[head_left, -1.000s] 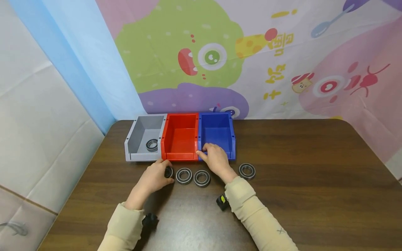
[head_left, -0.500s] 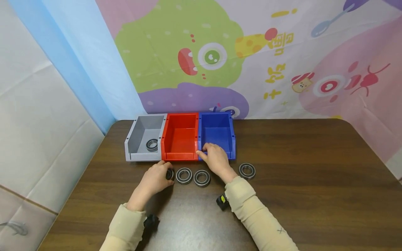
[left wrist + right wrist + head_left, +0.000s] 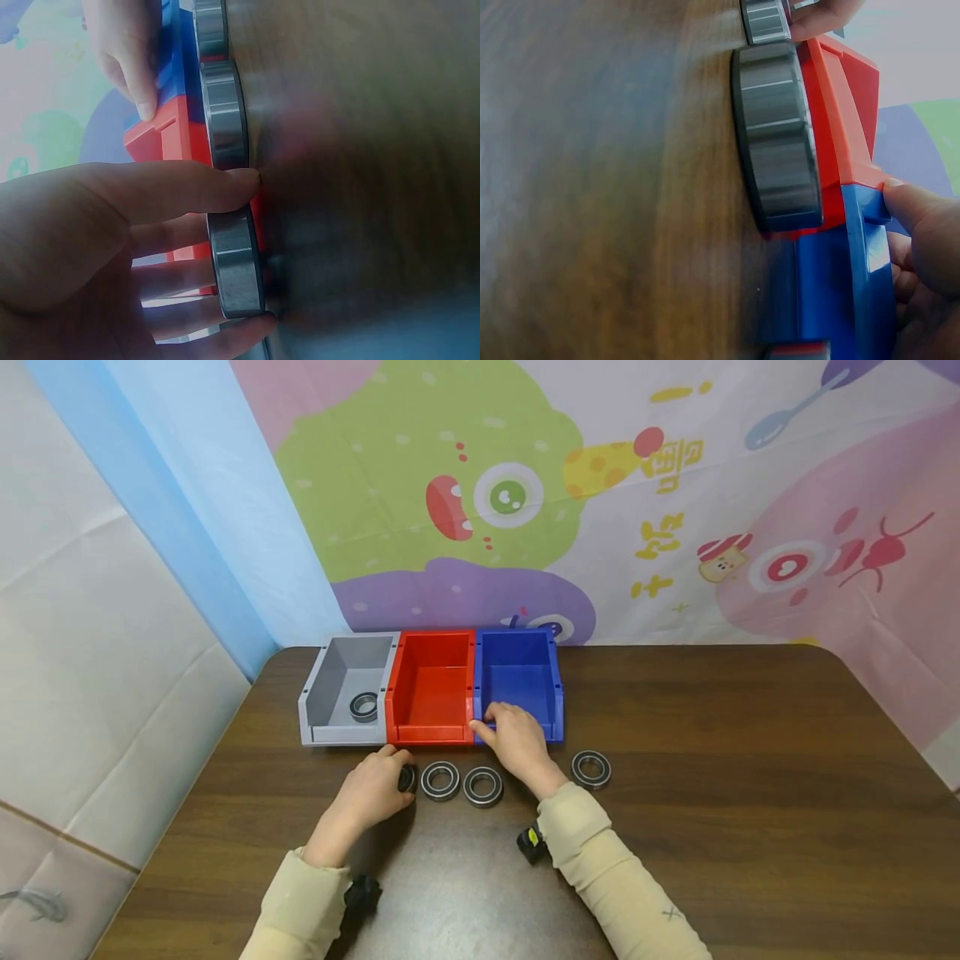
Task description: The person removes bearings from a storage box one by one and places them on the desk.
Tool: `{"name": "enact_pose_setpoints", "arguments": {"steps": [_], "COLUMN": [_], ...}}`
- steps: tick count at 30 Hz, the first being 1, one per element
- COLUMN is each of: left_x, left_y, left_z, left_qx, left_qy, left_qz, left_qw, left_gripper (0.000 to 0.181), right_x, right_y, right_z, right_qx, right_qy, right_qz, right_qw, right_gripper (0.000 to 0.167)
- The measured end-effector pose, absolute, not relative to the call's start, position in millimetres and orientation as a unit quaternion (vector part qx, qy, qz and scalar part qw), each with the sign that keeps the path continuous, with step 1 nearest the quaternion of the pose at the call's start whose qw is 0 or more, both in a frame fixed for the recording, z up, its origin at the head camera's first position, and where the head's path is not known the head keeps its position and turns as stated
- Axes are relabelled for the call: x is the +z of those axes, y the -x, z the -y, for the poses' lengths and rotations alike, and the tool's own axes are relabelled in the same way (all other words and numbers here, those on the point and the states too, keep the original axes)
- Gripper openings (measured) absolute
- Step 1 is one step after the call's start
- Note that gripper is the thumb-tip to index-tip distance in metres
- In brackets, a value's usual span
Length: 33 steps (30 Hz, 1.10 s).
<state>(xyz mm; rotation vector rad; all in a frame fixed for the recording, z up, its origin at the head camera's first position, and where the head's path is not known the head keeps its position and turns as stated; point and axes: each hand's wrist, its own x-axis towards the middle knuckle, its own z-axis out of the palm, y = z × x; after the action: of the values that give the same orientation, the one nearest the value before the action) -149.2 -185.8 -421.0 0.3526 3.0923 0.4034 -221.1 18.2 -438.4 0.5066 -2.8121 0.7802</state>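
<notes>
My left hand [image 3: 369,789] pinches a steel ball bearing [image 3: 238,270] lying on the table, thumb on one side and fingers on the other. In the head view the hand partly covers that bearing. Just right of it lie two more bearings, one [image 3: 426,782] nearer and another [image 3: 469,787] beyond it. My right hand [image 3: 517,743] grips the front of the blue bin [image 3: 555,710]; its thumb rests where that bin meets the red bin [image 3: 431,733]. In the right wrist view its other fingers are partly hidden behind the blue wall.
A grey bin [image 3: 318,735] stands left of the red one, with one bearing [image 3: 356,707] inside. Another bearing [image 3: 577,770] lies right of my right wrist. Behind the bins, a printed cloth [image 3: 450,593] hangs at the back edge of the wooden table [image 3: 750,793].
My left hand has shifted slightly right and toward me, and the bearing it pinches sits a little closer to its neighbour. The right hand stays put.
</notes>
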Motion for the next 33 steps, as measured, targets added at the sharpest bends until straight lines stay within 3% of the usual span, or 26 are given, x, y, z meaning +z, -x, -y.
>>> {"name": "enact_pose_setpoints", "arguments": {"steps": [33], "left_x": [-420.9], "left_y": [148.8], "left_z": [187.6], "left_qx": [0.128], "left_qy": [-0.117], "left_qz": [-0.985], "left_qw": [0.016], "left_gripper": [0.038], "right_x": [-436.4], "right_y": [220.7], "right_z": [-17.7], "right_qx": [0.262], "right_qy": [-0.166], "right_qz": [0.947], "right_qw": [0.081], "right_gripper": [0.030]}}
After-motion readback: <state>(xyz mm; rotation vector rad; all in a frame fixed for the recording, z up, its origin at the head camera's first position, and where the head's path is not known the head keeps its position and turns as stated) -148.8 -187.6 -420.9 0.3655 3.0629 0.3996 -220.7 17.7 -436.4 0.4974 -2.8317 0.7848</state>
